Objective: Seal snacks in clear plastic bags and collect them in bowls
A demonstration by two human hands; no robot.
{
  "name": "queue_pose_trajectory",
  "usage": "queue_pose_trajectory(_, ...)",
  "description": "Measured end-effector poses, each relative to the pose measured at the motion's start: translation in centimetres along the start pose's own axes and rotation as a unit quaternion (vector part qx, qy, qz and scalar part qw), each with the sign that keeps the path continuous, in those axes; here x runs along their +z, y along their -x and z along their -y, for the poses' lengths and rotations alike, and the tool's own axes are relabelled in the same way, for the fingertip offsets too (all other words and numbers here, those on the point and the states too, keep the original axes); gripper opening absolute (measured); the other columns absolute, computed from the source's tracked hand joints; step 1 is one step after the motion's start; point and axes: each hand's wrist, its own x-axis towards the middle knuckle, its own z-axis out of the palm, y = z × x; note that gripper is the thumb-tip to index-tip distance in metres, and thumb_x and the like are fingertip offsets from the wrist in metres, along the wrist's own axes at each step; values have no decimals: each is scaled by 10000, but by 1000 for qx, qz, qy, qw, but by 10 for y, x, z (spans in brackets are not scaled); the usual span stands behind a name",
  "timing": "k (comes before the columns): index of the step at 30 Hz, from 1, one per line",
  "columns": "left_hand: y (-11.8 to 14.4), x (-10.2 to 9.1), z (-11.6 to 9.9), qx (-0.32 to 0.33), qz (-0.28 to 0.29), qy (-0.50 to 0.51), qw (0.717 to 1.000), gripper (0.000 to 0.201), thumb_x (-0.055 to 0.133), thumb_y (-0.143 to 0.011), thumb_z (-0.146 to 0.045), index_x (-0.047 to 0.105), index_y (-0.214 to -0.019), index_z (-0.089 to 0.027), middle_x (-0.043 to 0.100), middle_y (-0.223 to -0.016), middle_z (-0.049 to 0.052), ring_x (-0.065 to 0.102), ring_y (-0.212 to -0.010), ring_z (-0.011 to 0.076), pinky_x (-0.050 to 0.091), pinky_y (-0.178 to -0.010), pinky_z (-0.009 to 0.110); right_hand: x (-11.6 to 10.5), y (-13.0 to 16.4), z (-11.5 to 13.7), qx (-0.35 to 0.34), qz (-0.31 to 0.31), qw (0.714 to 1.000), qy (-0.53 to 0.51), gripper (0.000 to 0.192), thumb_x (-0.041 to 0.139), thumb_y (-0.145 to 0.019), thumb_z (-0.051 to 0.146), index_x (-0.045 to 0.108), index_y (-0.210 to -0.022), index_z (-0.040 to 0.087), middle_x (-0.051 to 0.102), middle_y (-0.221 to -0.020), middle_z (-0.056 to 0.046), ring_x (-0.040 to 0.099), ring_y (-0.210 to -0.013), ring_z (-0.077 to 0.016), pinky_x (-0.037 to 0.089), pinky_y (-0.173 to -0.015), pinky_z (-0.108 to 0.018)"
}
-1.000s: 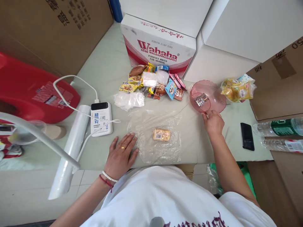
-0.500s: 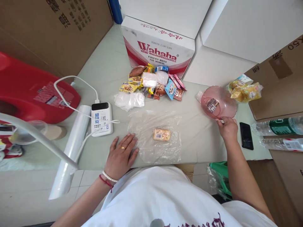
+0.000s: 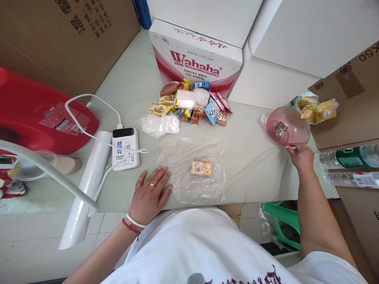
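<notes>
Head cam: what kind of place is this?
Probably a storeroom or makeshift packing corner, not a kitchen. Cardboard cartons and a Wahaha water case crowd a cloth-covered table, with a pile of wrapped snacks and a roll of plastic film on it.

Bright, even light; warped edges.

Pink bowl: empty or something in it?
Not empty: the pink bowl, held at its near rim by the right hand, contains one small wrapped snack.
</notes>
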Motion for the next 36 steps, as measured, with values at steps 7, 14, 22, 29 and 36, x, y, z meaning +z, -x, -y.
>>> queue_pose_trajectory(7, 0, 0, -1, -4, -4, 11, 1000, 388, 537, -991, -304, 603, -1359, -196, 620, -1474, 149, 591, -1360, 328, 289, -1213, 564, -8, -36, 1, 45, 51, 998, 10, 194, 634, -869, 363, 680, -951, 193, 712, -1045, -178, 562, -945, -268, 391, -859, -365)
queue_pose_trajectory(14, 0, 0, -1, -8, -3, 16, 1000, 394, 545, -984, -303, 604, -1361, -204, 625, -1469, 145, 586, -1368, 320, 273, -1230, 562, -10, -47, 6, 19, 57, 998, 9, 208, 638, -871, 359, 693, -944, 173, 712, -1015, -183, 576, -934, -264, 412, -849, -360)
queue_pose_trajectory(22, 1, -1, -1, -16, -5, 34, 999, 446, 556, -978, -309, 560, -1418, -236, 621, -1475, 139, 588, -1370, 313, 269, -1239, 563, 8, -15, 25, -100, -26, 994, -26, 313, 548, -948, 466, 698, -915, 193, 716, -935, -146, 616, -897, -283, 455, -900, -418)
queue_pose_trajectory(29, 1, 3, 0, -68, -18, 54, 996, 639, 518, -999, -341, 339, -1593, -190, 603, -1484, 179, 570, -1390, 308, 314, -1226, 526, 4, 8, 73, -189, -11, 978, -86, 331, 512, -990, 481, 706, -972, 213, 727, -963, -110, 639, -932, -267, 468, -921, -424)
queue_pose_trajectory(36, 2, 5, 1, -47, -27, 45, 998, 501, 538, -982, -313, 511, -1470, -201, 599, -1490, 169, 571, -1383, 313, 328, -1217, 531, -5, -8, 75, -40, 31, 978, -201, 406, 413, -994, 411, 531, -1337, 230, 646, -1127, -108, 551, -743, -203, 471, -687, -359)
